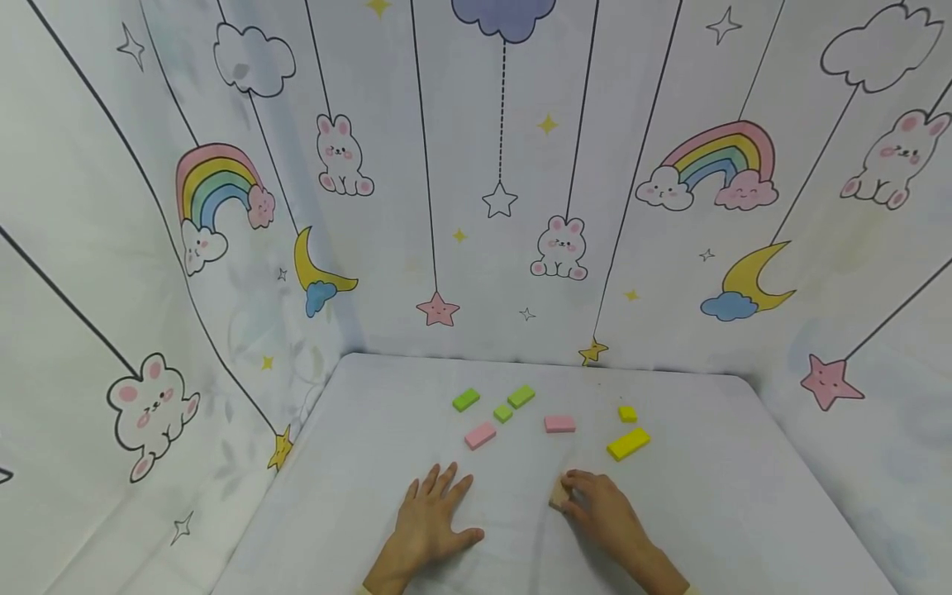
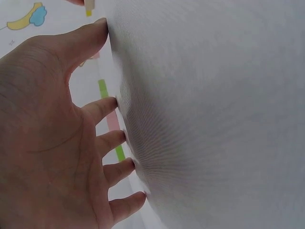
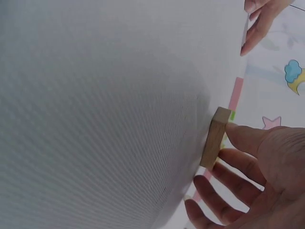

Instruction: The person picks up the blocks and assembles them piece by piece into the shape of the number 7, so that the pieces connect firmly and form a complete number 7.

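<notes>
the left hand (image 1: 430, 521) has fingers splayed, tips touching the white tabletop (image 1: 335, 487), grasping nothing; to its right, a wooden block (image 1: 557, 499) sits on the tabletop, pinched between the inward-angled right hand's (image 1: 604, 511) thumb and fingers.

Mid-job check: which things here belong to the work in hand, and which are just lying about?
In the work:
wooden block, held by the right hand
left hand, resting on the white table

Apparently just lying about, untouched:
three green blocks
two pink blocks
two yellow blocks
</notes>
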### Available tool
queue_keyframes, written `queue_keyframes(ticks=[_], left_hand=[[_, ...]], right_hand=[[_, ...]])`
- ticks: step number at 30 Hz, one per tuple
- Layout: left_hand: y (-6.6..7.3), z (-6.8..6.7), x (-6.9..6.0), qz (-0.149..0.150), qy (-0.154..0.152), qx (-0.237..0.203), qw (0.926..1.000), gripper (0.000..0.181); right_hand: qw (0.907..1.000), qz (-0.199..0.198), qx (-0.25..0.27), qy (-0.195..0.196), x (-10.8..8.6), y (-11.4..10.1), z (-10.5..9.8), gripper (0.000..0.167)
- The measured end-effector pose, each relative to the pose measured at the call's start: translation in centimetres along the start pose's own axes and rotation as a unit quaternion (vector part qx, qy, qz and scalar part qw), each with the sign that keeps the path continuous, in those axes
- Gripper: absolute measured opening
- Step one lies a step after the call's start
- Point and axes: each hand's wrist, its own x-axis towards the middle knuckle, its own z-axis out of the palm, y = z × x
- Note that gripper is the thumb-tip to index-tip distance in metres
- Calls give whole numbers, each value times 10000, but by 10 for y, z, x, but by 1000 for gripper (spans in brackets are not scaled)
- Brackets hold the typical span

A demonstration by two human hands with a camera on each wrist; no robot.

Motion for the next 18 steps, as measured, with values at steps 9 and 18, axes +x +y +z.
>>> queue_keyframes(ticks=[9, 18], left_hand=[[3, -2, 0, -18, -2, -29, 10000, 87], [2, -1, 0, -30, -1, 42, 10000, 87]], right_hand=[[10000, -46, -26, -39, -7, -5, -1, 36], [9999, -127, 64, 40, -14, -10, 3, 36]])
